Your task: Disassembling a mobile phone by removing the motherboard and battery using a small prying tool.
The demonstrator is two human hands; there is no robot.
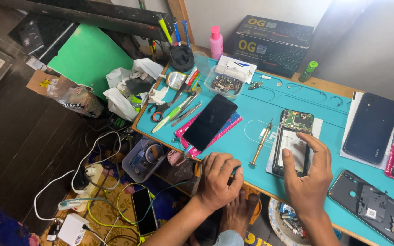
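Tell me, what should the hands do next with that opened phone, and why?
Probably the left hand should reach for the brass screwdriver. The opened phone lies back-off, its circuit board and battery showing, with the right hand already on it. The screwdriver lies loose on the teal mat just beside the phone, and the left hand rests curled at the mat's edge.

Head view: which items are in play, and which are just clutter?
In play:
- opened phone, under the right hand
- brass screwdriver beside it
- left hand, on the mat edge

Lying about:
- black screen panel
- dark blue phone
- pink bottle
- scissors
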